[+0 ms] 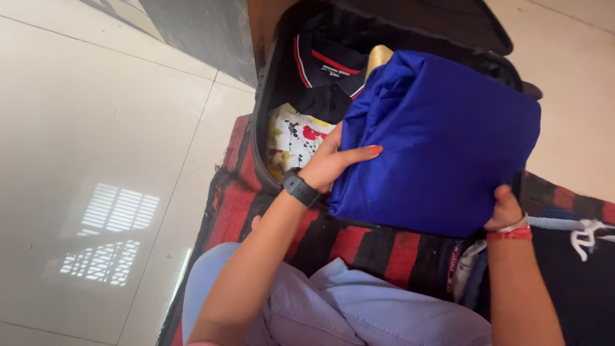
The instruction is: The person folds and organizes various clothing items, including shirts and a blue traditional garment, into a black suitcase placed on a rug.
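A: What's the big thing mid-right of frame?

B: Folded blue cloth (442, 141), smooth w/ a slight sheen, roughly square bundle, soft creases at its upper left corner. It sits above the open black suitcase (269, 96), covering most of its right half.

A: Hands?

B: Left hand (333, 163), center of frame, wrist bent, fingers gripping the cloth's left edge; thumb w/ an orange-red nail lies flat on top. Black watch (301, 190) on that wrist. Right hand (506, 208), lower right, fingers curled under the cloth's bottom right corner, holding it; mostly hidden by the fabric. Red and white bangles (511, 230) at the wrist. Both forearms reach up from the bottom edge.

A: Inside the case?

B: Dark polo shirt (323, 80) w/ red-and-white trimmed collar, upper center. Below it a white printed fabric (295, 138), yellow, red, black blotches. A bit of gold-yellow material (379, 56) peeks behind the blue cloth's top.

A: Underneath?

B: Red-and-black striped rug (378, 247), coarse weave, on glossy pale floor tiles (96, 128). Light-blue trousers (346, 301) at the bottom.
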